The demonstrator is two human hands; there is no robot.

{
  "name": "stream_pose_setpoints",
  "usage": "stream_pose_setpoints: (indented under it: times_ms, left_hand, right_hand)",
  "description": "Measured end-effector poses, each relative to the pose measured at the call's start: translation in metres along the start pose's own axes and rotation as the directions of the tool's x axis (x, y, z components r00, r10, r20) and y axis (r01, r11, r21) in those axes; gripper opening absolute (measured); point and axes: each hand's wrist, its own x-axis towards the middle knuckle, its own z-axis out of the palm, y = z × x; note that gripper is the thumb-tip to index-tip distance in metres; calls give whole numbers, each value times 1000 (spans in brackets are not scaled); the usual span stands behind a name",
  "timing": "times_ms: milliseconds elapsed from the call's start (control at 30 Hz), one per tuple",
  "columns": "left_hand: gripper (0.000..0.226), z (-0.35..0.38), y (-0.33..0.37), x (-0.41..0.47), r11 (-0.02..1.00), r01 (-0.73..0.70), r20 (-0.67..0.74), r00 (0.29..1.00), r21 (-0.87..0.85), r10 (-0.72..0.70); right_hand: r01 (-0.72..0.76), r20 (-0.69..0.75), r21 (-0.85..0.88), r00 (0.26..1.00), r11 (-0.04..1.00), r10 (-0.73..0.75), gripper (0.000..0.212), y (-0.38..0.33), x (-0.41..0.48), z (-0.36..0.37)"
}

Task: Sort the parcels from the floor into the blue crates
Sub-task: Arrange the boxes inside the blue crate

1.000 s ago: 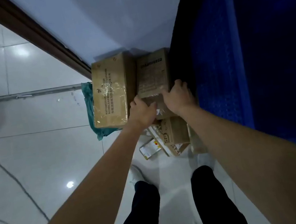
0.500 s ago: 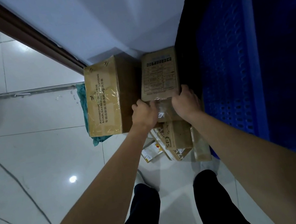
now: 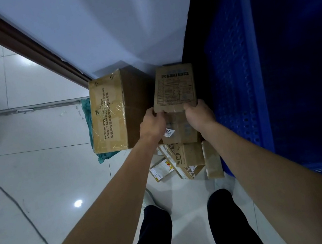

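Parcel [image 3: 173, 87] now higher, long axis forward

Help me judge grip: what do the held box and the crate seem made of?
The held box looks like cardboard: matte brown faces, a form printed straight on it, creased edges. The crate is likely moulded plastic: a uniform blue wall with regular rows of small holes and a faint sheen.
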Motion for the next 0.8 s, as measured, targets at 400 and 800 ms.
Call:
stream_pose_setpoints:
  times_ms: [400,800]
  left_hand:
    - [38,-42,50,-132,998,-57,-103,993,-23,55]
    - [25,-92,140,-349,937,-341,-481,836,-80,263]
  right_hand:
    - [87,-106,-22,990,996,-89,52,-48,-120,-53]
    - [209,93,141,970,968,-223,47,-108,-297,-193]
